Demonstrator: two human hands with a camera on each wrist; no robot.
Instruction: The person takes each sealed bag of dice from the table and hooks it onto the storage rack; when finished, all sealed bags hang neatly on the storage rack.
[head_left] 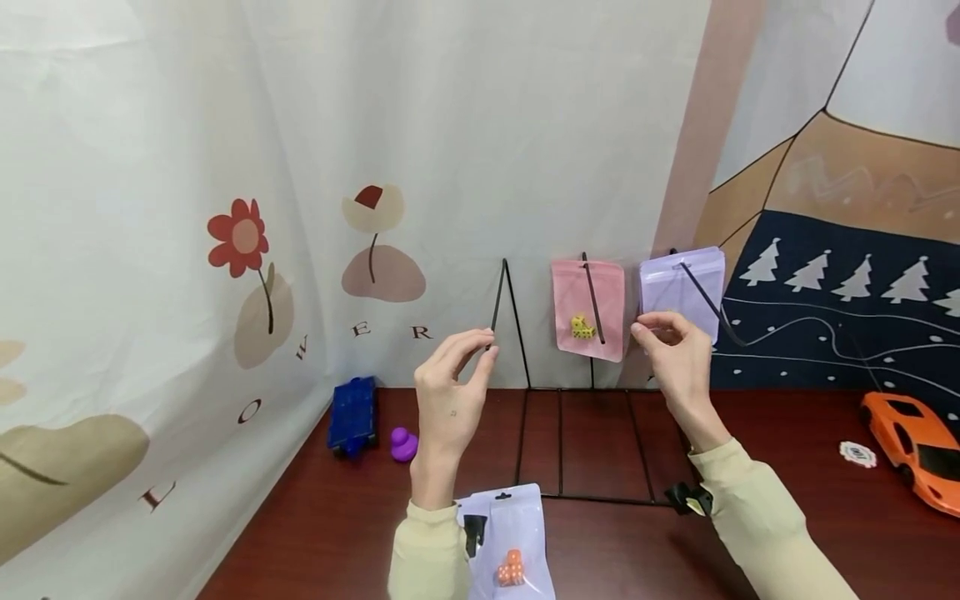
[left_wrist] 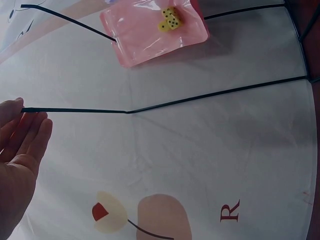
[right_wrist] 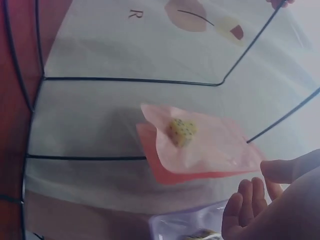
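My left hand [head_left: 450, 392] pinches the free end of the left black wire hook [left_wrist: 80, 110] between thumb and fingertips; no bag hangs on this hook. From the middle hook hang pink pouches [head_left: 588, 300], the front one with yellow dice [head_left: 582, 327] inside. My right hand [head_left: 681, 362] is raised in front of the lilac pouches [head_left: 678, 279] on the right hook, its fingers loosely bent and holding nothing. In the right wrist view its fingertips overlap the edge of the pink pouches. The hooks belong to a black wire rack [head_left: 611, 500] standing on the table.
A lilac pouch with orange dice [head_left: 511, 568] lies on the dark red table [head_left: 600, 546], partly behind my left sleeve. Left stand a blue toy vehicle [head_left: 352, 415] and a purple duck [head_left: 403, 445]. At right are an orange toy car [head_left: 918, 454] and a white chip [head_left: 857, 454].
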